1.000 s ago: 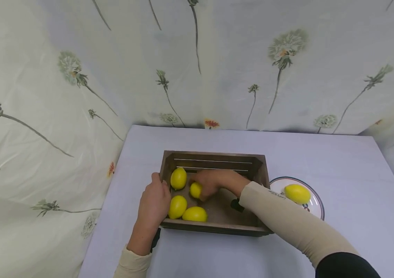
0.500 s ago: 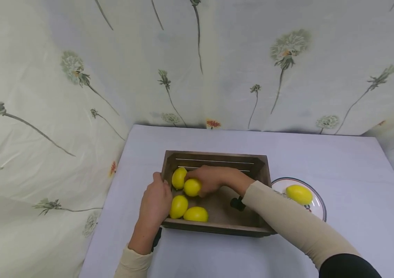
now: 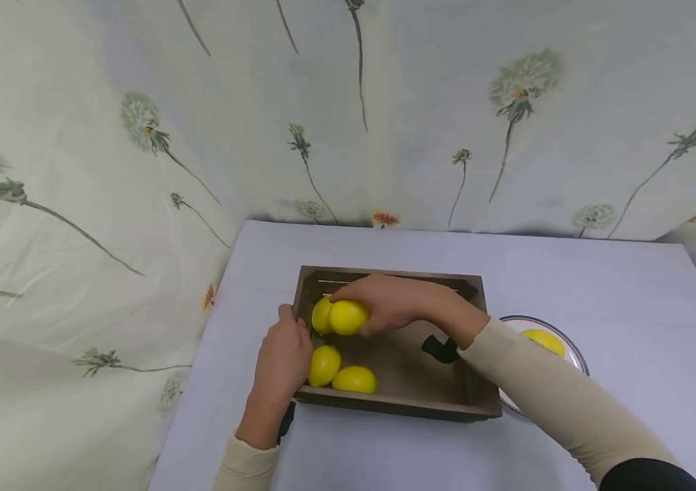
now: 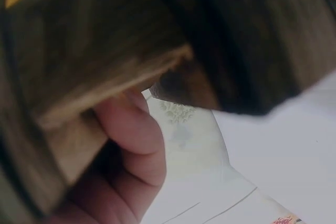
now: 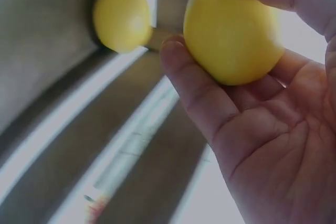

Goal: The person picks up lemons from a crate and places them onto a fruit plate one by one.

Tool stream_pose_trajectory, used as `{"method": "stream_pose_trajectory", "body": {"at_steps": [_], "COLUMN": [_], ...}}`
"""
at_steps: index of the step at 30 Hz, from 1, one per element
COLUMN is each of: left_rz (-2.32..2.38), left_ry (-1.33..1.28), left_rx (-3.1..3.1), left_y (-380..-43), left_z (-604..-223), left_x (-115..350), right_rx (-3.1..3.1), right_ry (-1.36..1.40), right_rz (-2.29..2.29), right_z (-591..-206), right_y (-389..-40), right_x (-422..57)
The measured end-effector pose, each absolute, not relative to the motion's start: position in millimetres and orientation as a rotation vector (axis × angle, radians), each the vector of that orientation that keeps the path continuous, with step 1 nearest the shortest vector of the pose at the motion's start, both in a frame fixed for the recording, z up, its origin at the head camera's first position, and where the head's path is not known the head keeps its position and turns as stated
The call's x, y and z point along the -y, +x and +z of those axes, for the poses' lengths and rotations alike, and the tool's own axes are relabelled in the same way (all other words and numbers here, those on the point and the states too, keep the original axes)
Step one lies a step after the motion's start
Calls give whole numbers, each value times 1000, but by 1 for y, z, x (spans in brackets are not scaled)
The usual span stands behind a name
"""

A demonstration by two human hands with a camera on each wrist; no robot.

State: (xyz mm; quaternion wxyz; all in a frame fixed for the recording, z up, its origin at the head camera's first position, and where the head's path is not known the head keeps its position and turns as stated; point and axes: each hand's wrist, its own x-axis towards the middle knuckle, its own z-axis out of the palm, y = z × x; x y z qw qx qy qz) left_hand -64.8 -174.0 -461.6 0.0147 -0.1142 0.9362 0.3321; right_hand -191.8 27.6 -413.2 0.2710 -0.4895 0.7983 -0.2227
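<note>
My right hand [image 3: 399, 300] pinches a yellow lemon [image 3: 348, 318] inside a dark wooden slatted crate [image 3: 397, 407], near its back left. In the right wrist view the thumb and fingers hold this lemon [image 5: 233, 32] from opposite sides, above the crate's slats. Another lemon [image 3: 321, 315] lies just behind it by the left wall. Two more lemons, one [image 3: 325, 366] upright-looking and one [image 3: 354, 379] on its side, lie in the front left corner. My left hand [image 3: 284, 358] grips the crate's left wall; the left wrist view shows its fingers [image 4: 134, 129] curled under a slat.
A white plate with a dark rim [image 3: 581, 354] stands right of the crate, bearing a lemon [image 3: 545, 340]; my right sleeve partly covers both. White cloth covers the table [image 3: 458, 249]. A flower-patterned curtain [image 3: 421, 102] hangs behind and at the sides.
My right hand has raised its lemon from the crate floor and moved slightly toward the back. The left hand keeps its grip on the crate. The view has shifted a little.
</note>
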Motion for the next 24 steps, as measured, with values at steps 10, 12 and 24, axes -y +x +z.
{"method": "stream_pose_trajectory", "body": {"at_steps": [10, 12, 24], "left_rz": [1058, 1062, 1070], "left_ry": [-346, -344, -339], "left_rx": [-2930, -2930, -2934], "left_y": [-63, -62, -64], "left_z": [-459, -459, -461], "left_x": [172, 172, 172], "right_rx": [-2213, -2224, -2380], "right_ry": [-1292, -1252, -1082], "right_rz": [-612, -636, -708], "right_z": [-361, -355, -342], "right_y": [-173, -168, -131], "right_x": [-69, -80, -148]}}
